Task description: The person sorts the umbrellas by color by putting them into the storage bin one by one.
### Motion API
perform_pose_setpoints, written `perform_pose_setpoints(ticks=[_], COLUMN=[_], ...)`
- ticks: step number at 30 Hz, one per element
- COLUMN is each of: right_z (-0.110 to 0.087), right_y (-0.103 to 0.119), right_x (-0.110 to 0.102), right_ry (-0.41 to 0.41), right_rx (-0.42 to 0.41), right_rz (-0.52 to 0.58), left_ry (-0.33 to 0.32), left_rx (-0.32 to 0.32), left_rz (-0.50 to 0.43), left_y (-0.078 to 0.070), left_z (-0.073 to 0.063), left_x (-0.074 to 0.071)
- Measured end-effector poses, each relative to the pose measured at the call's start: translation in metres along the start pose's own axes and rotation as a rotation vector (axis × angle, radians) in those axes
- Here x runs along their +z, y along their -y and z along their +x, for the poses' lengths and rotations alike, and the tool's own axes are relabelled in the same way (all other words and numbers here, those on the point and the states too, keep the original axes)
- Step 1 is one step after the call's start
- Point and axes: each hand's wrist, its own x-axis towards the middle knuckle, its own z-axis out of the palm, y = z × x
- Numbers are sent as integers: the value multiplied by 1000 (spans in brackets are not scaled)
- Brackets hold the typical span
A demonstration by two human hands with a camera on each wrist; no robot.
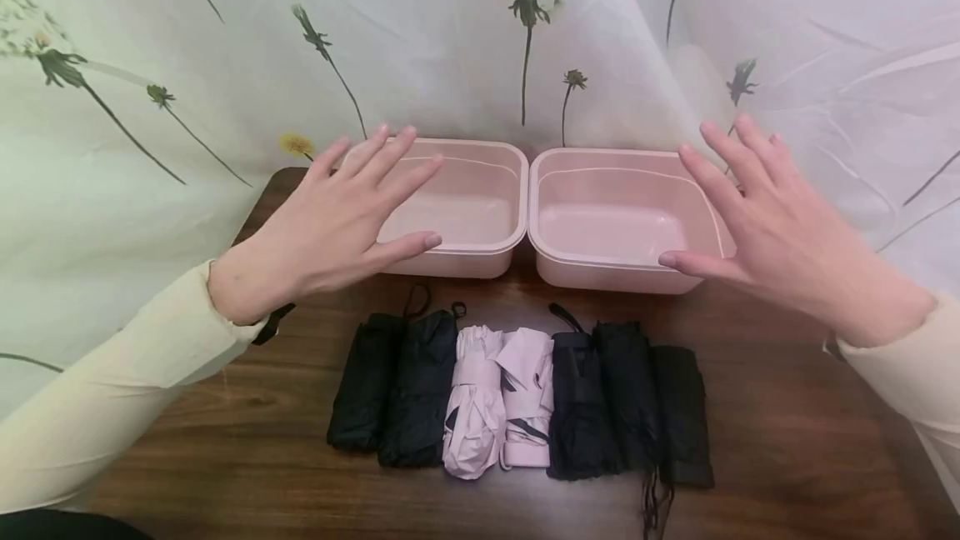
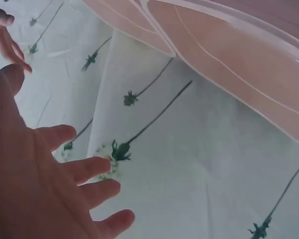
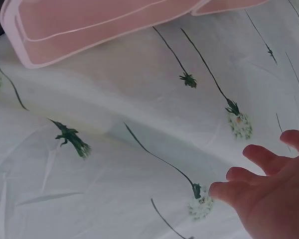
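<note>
My left hand (image 1: 341, 215), fingers spread and holding nothing, hovers over the outer side of the left pink basin (image 1: 457, 263). Fingers apart, my right hand (image 1: 780, 232) is raised by the right end of the other pink basin (image 1: 615, 275). Between my forearms, several folded umbrellas lie side by side on the wooden table. Two pale pink umbrellas are in the middle, one rounded (image 1: 476, 407) and one flatter (image 1: 527, 398). Black umbrellas flank them, such as the one at the far left (image 1: 367, 382) and the one at the far right (image 1: 681, 415). Both wrist views show empty palms.
The two basins stand next to each other at the back of the brown wooden table (image 1: 285, 473), nothing inside them. Behind hangs a white curtain (image 1: 442, 32) printed with dandelions. Thin dark cords (image 1: 654, 502) trail from the umbrellas at the right toward the front.
</note>
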Motion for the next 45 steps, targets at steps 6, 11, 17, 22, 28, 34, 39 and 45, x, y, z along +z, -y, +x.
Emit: perform_pose_setpoints(ticks=[6,11,17,22,28,34,39,45], right_z=[2,-4,-23,-46,-82,-113,-131,-148], right_y=[6,8,10,4,-2,6,21,37], right_x=[-6,-15,-22,-15,10,42,70,93], right_ry=[-131,-262,-400,-489,-375,-5,192,447], right_rx=[-31,31,299,482,713,887,884,953], right_rz=[40,96,186,329,465,478,473,494], left_ry=[-53,-216,-461,-466,-351,-241,-135,-155], left_rx=[-61,-165,-250,-415,-582,-680,-814,-947], left_rz=[-33,-161,-342,-485,-542,-624,-879,-1384], left_y=[14,32,58,76,89,94,99,106], left_z=[-12,-25,-36,-44,-54,-58,-54,-50], left_x=[-10,-7,18,44,78,104,126,141])
